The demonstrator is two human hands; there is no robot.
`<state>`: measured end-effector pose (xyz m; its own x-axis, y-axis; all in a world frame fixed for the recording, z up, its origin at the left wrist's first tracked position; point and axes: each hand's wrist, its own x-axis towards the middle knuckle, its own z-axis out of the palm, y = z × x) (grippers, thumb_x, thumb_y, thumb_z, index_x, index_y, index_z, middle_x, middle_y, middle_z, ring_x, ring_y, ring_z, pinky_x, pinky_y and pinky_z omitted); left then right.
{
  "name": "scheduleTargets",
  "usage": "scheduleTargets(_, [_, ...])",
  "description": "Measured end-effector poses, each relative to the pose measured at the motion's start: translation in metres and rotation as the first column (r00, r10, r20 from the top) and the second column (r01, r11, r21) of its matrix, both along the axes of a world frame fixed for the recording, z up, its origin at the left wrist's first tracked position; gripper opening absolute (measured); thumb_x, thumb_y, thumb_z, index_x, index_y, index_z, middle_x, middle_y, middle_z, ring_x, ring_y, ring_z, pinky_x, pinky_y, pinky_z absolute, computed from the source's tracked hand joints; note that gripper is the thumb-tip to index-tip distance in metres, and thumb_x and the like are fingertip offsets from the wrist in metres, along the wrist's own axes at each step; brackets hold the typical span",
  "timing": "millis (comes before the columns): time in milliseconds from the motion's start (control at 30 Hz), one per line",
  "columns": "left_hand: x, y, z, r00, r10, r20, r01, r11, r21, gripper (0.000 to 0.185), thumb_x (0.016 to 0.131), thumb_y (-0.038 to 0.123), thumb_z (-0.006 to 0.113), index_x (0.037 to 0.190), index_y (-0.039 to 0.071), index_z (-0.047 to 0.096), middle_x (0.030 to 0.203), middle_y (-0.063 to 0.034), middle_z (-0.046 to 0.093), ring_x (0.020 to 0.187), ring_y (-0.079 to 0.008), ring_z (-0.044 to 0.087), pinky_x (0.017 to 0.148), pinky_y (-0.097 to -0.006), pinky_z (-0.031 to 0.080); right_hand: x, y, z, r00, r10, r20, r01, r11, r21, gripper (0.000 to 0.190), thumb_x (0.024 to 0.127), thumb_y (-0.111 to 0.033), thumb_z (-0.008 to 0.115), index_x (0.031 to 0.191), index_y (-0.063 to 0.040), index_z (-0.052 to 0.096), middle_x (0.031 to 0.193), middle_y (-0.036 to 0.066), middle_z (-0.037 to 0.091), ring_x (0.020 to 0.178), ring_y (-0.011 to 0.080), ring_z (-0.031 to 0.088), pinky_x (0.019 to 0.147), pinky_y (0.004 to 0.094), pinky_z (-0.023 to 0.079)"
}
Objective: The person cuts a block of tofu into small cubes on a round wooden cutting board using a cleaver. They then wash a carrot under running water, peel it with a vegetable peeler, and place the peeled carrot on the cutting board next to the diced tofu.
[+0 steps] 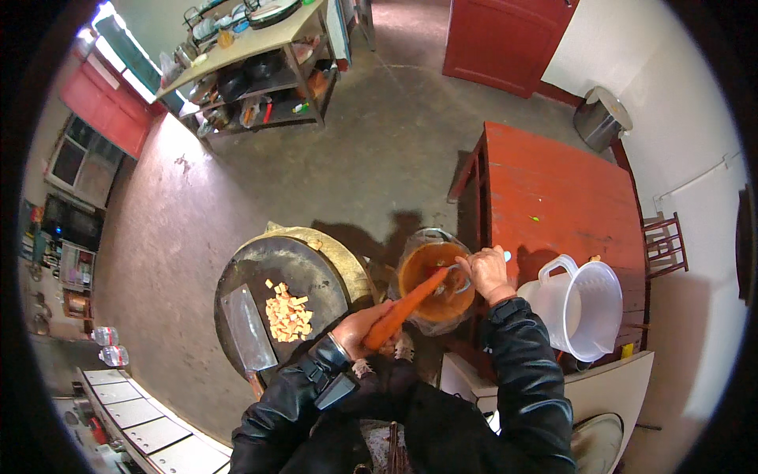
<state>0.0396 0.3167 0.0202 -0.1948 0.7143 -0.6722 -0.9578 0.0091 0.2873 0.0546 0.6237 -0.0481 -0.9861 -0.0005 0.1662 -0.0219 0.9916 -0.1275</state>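
Note:
A long orange carrot [408, 308] is gripped at its thick end by my left hand [361, 332]. My right hand [487, 272] is closed around a peeler [459, 279], whose metal head is at the carrot's far tip. Beneath the carrot stands a round bin [423, 266] lined with clear plastic. Its contents are partly hidden by my hands. Left of my left hand, diced pale-orange pieces [288, 314] lie heaped on a round, dark chopping block [323, 284]. A cleaver [249, 326] rests flat beside them, its wooden handle pointing towards me.
A red wooden table [562, 183] stands to the right, with a translucent plastic jug [595, 311] near its close end. Farther off are a metal-legged work table [237, 56] loaded with dishes and pans, and a metal pot [601, 118] by the wall. Two bottles [109, 346] are at left.

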Motion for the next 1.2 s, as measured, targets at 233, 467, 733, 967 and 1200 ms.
scheduleTargets(233, [-0.018, 0.036, -0.024, 0.993, 0.006, -0.118, -0.025, 0.987, -0.156, 0.044, 0.098, 0.048, 0.043, 0.104, 0.006, 0.055, 0.077, -0.0076, 0.059, 0.066, -0.0193, 0.059, 0.054, -0.0315, 0.048, 0.004, -0.021, 0.024, 0.974, 0.046, -0.221, -0.138, 0.896, -0.423, 0.037, 0.081, -0.024, 0.068, 0.051, -0.010, 0.052, 0.054, 0.008, 0.055, 0.057, 0.0280, 0.053, 0.057, 0.0404, 0.035])
scheduleTargets(467, [-0.021, 0.074, -0.053, 0.999, 0.043, -0.022, -0.046, 0.991, -0.124, 0.036, 0.098, 0.044, 0.045, 0.102, 0.010, 0.056, 0.079, -0.0055, 0.060, 0.067, -0.0195, 0.058, 0.058, -0.0332, 0.051, 0.016, -0.047, 0.065, 0.910, 0.328, -0.254, -0.404, 0.842, -0.358, 0.025, 0.082, -0.027, 0.065, 0.063, -0.012, 0.057, 0.064, 0.006, 0.056, 0.065, 0.0261, 0.054, 0.064, 0.0407, 0.037])
scheduleTargets(733, [-0.017, 0.075, -0.067, 0.996, 0.020, 0.087, -0.017, 1.000, -0.026, 0.035, 0.096, 0.045, 0.050, 0.093, 0.010, 0.057, 0.078, -0.0048, 0.059, 0.067, -0.0182, 0.058, 0.061, -0.0306, 0.052, 0.015, -0.046, 0.068, 0.880, 0.334, -0.338, -0.448, 0.821, -0.354, 0.023, 0.077, -0.026, 0.070, 0.065, -0.012, 0.058, 0.065, 0.003, 0.056, 0.069, 0.0229, 0.054, 0.069, 0.0373, 0.038])
scheduleTargets(967, [-0.013, 0.084, -0.075, 0.992, 0.123, 0.041, -0.119, 0.989, -0.085, 0.035, 0.096, 0.044, 0.050, 0.095, 0.010, 0.057, 0.080, -0.0049, 0.059, 0.069, -0.0190, 0.058, 0.059, -0.0326, 0.050, 0.015, -0.041, 0.061, 0.873, 0.347, -0.344, -0.459, 0.823, -0.334, 0.022, 0.077, -0.026, 0.070, 0.064, -0.013, 0.058, 0.065, 0.003, 0.056, 0.068, 0.0228, 0.054, 0.068, 0.0377, 0.038])
scheduleTargets(1200, [-0.017, 0.094, -0.059, 0.998, 0.058, -0.001, -0.058, 0.981, -0.183, 0.034, 0.097, 0.044, 0.048, 0.103, 0.012, 0.058, 0.090, -0.0045, 0.060, 0.078, -0.0201, 0.060, 0.061, -0.0319, 0.050, 0.012, -0.018, 0.048, 0.916, 0.232, -0.327, -0.343, 0.876, -0.340, 0.022, 0.079, -0.026, 0.066, 0.062, -0.014, 0.058, 0.063, 0.004, 0.055, 0.065, 0.0254, 0.054, 0.063, 0.0398, 0.036])
